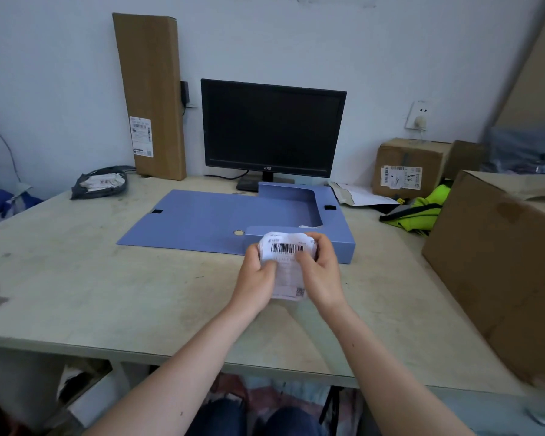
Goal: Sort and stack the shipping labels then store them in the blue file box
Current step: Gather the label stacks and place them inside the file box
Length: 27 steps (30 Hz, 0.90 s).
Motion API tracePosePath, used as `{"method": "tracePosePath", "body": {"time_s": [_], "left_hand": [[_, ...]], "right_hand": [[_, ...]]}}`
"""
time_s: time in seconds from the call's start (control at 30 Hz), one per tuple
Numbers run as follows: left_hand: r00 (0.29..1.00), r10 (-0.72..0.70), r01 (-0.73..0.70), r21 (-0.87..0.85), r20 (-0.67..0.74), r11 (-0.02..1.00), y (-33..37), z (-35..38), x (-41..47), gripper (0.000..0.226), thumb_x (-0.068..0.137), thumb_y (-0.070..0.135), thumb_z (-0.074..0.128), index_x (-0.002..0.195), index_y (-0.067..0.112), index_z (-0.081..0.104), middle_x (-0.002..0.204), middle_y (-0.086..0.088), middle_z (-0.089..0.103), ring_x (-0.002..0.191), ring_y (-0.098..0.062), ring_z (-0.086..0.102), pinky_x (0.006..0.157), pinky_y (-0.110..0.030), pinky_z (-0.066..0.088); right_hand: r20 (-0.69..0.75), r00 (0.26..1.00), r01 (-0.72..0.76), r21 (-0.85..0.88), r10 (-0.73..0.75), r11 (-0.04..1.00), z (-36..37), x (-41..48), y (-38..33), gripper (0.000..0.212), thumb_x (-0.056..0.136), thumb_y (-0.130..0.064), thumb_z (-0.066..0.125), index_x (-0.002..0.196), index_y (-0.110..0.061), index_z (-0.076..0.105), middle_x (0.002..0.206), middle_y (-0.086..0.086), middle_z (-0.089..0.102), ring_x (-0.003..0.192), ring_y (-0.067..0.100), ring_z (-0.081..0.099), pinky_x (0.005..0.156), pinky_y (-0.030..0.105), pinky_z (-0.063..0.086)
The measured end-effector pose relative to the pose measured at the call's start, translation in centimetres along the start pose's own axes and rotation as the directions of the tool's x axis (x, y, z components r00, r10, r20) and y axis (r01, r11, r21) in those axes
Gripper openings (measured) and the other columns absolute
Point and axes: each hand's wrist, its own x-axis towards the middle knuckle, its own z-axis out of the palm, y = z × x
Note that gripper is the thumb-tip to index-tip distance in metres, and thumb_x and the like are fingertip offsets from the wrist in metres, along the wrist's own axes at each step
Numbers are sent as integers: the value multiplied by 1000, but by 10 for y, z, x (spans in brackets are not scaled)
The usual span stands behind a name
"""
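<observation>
Holding: we grip the shipping labels [285, 262] in both hands, barcode up, over the counter [107, 294].
Left hand [258, 278]: fingers curled round the stack's left edge.
Right hand [320, 272]: fingers clasping its right edge.
Blue file box [208, 218]: open on the counter, just beyond the stack, lid flat leftward.
Farther: dark monitor [272, 127] at the wall.

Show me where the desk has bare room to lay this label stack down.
Widest bare desk: left of the left hand, between the near edge and the file box's open lid. A narrower strip lies between the right hand and the big carton. Crowded: back right, around the vest, papers and small box.
</observation>
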Motion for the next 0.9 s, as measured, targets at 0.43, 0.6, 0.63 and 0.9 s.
{"method": "tracePosePath", "body": {"time_s": [0.43,0.6,0.63,0.9], "left_hand": [[994,-6,8,-14,109,1000,41,3,126,21,89,9,50,107,14,60,92,4,64,83,-12,60,64,-25,46],[988,-73,70,30,135,997,27,19,200,25,89,5,51,110,14,61,95,2,66,84,-12,62,63,-23,48],[985,-96,92,30,140,995,25,23,211,25,89,4,51,110,14,61,95,2,67,84,-13,63,64,-24,50],[898,-398,394,58,190,917,36,32,251,19,91,3,52,104,14,58,93,-1,62,77,-15,62,58,-27,51]], "right_hand": [[-4,1000,-3,-136,2,991,-2,151,-25,25,81,3,56,101,-10,63,86,1,66,75,14,62,59,21,49],[28,994,-99,-159,104,982,3,226,2,24,81,4,59,102,-9,61,93,6,68,83,20,66,71,35,56],[30,992,-118,-169,125,979,4,237,7,23,81,4,59,100,-9,61,93,7,68,84,21,66,74,37,56],[74,927,-342,-234,367,910,1,282,13,22,82,6,59,94,-12,58,91,6,66,80,20,63,66,31,53]]}}
